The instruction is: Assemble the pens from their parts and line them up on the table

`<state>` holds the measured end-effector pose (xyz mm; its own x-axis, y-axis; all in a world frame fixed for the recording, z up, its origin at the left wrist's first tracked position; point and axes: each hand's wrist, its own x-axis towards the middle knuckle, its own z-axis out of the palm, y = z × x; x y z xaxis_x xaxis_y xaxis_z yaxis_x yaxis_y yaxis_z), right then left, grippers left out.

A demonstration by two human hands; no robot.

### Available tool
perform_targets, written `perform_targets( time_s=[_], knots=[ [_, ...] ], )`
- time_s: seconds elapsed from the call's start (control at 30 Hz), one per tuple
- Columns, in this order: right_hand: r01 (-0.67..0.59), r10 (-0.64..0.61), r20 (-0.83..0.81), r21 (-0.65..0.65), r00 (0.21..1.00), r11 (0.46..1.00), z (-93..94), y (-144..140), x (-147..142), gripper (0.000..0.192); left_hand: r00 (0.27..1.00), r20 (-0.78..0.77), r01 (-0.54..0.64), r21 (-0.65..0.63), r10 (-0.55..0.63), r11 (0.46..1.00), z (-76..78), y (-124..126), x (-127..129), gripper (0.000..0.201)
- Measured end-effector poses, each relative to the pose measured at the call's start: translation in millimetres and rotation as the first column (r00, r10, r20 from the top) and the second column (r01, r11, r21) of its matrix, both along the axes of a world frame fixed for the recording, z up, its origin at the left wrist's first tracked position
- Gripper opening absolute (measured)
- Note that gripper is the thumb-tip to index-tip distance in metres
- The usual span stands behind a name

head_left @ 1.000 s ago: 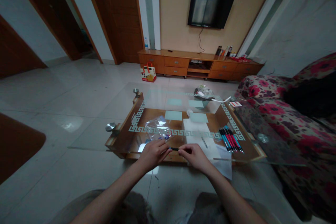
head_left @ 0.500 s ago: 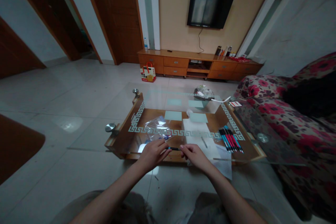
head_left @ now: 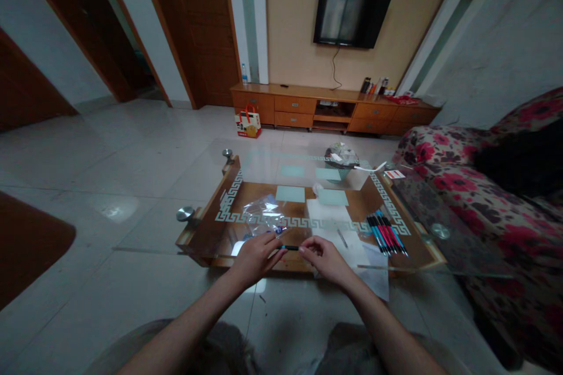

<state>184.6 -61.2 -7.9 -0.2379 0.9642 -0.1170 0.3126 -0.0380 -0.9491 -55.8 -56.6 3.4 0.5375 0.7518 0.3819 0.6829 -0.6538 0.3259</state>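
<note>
Since the earlier frames the right hand [head_left: 326, 258] has crept a little toward the left hand [head_left: 255, 255], so the visible stretch of the slim dark pen with a teal band [head_left: 290, 247] between them has shortened; the table and its contents lie as before. In the head view, both hands are closed in a pinch on that pen, the left at one end and the right at the other, holding it level just above the near edge of the glass-topped wooden coffee table [head_left: 206, 234]. Whether they are pushing parts together or pulling them apart cannot be told. Just beyond the left hand lies a crumpled clear plastic bag [head_left: 263, 211]; beyond the right hand sits a white sheet of paper [head_left: 328, 217] with a thin loose part [head_left: 342, 238] on it. Well off to the right of the grip rests a row of red, blue and black pens [head_left: 386, 233]. Judging from that row, several pens appear finished, one is in hand, and the bag may hold more.
</note>
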Motion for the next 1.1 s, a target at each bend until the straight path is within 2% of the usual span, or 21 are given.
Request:
perform_targets(
  time_s=[0.17, 0.5, 0.7, 0.83, 1.0, 1.1],
  knots=[
    [-0.043, 0.043, -0.002, -0.028, 0.999, 0.999, -0.9, 1, 1, 0.043, 1.0, 0.013, 0.001, 0.013, -0.001, 1.0, -0.9, 0, 0, 0.022],
    [0.065, -0.065, -0.052, 0.007, 0.997, 0.998, -2.2, 3, 0, 0.028, 0.996, 0.065, 0.048, 0.099, -0.055, 0.994, -0.5, 2, 1, 0.028],
    [0.09, -0.088, -0.062, 0.035, 0.994, 0.995, 2.3, 3, 0, 0.024, 0.997, 0.044, 0.058, 0.108, -0.063, 0.993, -0.6, 1, -1, 0.027],
    [0.115, -0.112, -0.066, 0.051, 0.992, 0.992, 3.4, 4, 2, 0.024, 0.999, -0.026, 0.042, 0.072, -0.04, 0.996, -2.1, 2, -2, 0.029],
    [0.171, -0.166, -0.06, 0.091, 0.984, 0.981, 0.4, 10, 14, 0.021, 0.999, -0.041, 0.017, 0.079, -0.013, 0.997, -2.8, 3, -2, 0.028],
    [0.23, -0.234, 0.005, 0.16, 0.972, 0.96, -0.9, 16, 27, 0.019, 1.0, -0.023, 0.011, 0.099, -0.009, 0.995, -2.9, 3, -2, 0.027]
  ],
)
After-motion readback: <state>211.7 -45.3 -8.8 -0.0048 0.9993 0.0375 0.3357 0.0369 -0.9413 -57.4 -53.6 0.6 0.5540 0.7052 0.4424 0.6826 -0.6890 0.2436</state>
